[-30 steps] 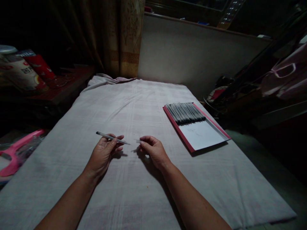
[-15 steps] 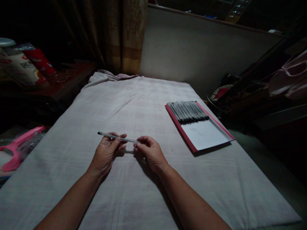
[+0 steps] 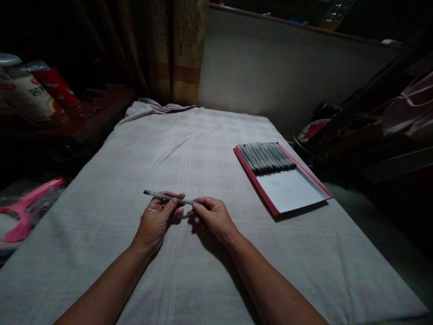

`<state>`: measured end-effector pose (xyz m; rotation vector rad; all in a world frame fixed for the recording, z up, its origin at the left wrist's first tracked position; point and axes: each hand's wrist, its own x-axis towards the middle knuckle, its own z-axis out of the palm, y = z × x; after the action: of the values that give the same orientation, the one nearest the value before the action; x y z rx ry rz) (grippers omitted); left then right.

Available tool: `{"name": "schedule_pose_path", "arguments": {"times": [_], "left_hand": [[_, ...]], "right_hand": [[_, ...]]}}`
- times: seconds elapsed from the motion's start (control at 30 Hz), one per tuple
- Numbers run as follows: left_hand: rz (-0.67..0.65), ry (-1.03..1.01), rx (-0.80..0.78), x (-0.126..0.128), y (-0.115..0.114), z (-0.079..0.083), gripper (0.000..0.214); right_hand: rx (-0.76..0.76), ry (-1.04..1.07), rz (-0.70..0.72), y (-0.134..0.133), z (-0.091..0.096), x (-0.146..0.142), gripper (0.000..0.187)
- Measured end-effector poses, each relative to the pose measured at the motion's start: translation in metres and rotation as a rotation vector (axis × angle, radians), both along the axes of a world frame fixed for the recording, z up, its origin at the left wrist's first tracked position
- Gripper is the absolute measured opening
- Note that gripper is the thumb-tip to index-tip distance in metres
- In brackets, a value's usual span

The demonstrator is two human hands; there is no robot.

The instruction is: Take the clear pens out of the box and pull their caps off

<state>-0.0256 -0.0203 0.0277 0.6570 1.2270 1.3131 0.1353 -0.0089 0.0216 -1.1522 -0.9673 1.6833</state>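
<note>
Head view: two bare hands work near the centre of the frame, over a pale checked cloth [image 3: 189, 149]. The pen [image 3: 155, 194] lies just left of centre, slanting slightly down from its dark left end to its right end, raised off the cloth. The left hand [image 3: 156, 220] grips it along the barrel, thumb on the near side, fingers narrow around it; the dark end projects past the fingers. The right hand [image 3: 215, 218] has thumb and forefinger pinched together at the pen's right end; the very tip is covered by these fingers, so its detail cannot be told. Both hands are close together, shadows falling beneath them. Right of centre, a shallow box [image 3: 257, 186] with red edges sits on the cloth. In its upper part a row of pens [image 3: 267, 156] lies side by side, dark ends toward the lower edge; its lower part shows a white base [image 3: 292, 189] with faint marks. Upper left: a jar [image 3: 32, 99] beside a red can [image 3: 57, 85]. Top centre: a patterned curtain [image 3: 186, 54]. Left edge: a pink object [image 3: 25, 207], identity unclear.
</note>
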Motion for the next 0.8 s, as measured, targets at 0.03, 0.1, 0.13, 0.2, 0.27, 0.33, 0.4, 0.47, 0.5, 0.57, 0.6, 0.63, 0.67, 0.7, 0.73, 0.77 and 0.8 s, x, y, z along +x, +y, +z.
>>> {"name": "schedule_pose_path", "arguments": {"times": [0.03,0.1,0.13,0.2,0.27,0.33,0.4,0.47,0.5,0.57,0.6,0.63,0.67,0.7,0.73,0.77,0.8], "left_hand": [[-0.001,0.0,-0.002,0.001,0.0,-0.001,0.056],[-0.01,-0.005,-0.007,0.001,-0.001,-0.001,0.056],[-0.014,-0.009,-0.007,0.001,-0.001,-0.001,0.056],[-0.015,-0.014,-0.004,0.001,-0.001,-0.001,0.057],[-0.006,-0.023,-0.019,0.002,0.0,-0.001,0.059],[0.014,-0.04,-0.041,0.004,0.0,-0.001,0.062],[0.015,-0.057,-0.057,0.006,0.0,-0.001,0.063],[0.005,-0.067,-0.054,0.008,0.001,-0.002,0.062],[-0.005,-0.068,-0.052,0.009,0.002,-0.003,0.062],[-0.012,-0.075,-0.046,0.008,0.003,-0.003,0.064],[-0.01,-0.086,-0.043,0.007,0.004,-0.002,0.066],[-0.009,-0.101,-0.045,0.006,0.005,-0.002,0.068],[-0.008,-0.118,-0.052,0.003,0.006,0.0,0.068],[-0.005,-0.134,-0.06,0.001,0.008,0.001,0.067],[-0.002,-0.146,-0.073,-0.002,0.009,0.003,0.062],[-0.003,-0.152,-0.09,-0.005,0.01,0.005,0.054],[-0.002,-0.157,-0.11,-0.008,0.011,0.007,0.046]], "right_hand": [[-0.01,0.006,0.008,0.0,0.0,0.001,0.035],[-0.029,0.016,0.029,0.0,0.0,0.003,0.036],[-0.035,0.021,0.033,0.001,0.0,0.003,0.037],[-0.043,0.032,0.035,0.001,0.0,0.003,0.039],[-0.043,0.034,0.034,0.001,-0.001,0.001,0.043],[-0.045,0.03,0.025,0.002,-0.001,-0.002,0.045],[-0.048,0.025,0.004,0.002,-0.001,-0.006,0.046],[-0.047,0.027,-0.018,0.004,0.0,-0.009,0.047],[-0.043,0.03,-0.033,0.005,0.001,-0.009,0.047],[-0.028,0.033,-0.081,0.009,0.005,-0.006,0.044],[-0.013,0.032,-0.126,0.011,0.007,-0.002,0.042],[0.008,0.034,-0.187,0.014,0.01,0.004,0.04],[0.037,0.036,-0.259,0.018,0.014,0.012,0.038],[0.077,0.043,-0.351,0.022,0.018,0.021,0.038],[0.118,0.057,-0.435,0.027,0.023,0.034,0.039],[0.169,0.061,-0.505,0.034,0.029,0.048,0.04],[0.232,0.046,-0.582,0.043,0.036,0.064,0.041]]}}
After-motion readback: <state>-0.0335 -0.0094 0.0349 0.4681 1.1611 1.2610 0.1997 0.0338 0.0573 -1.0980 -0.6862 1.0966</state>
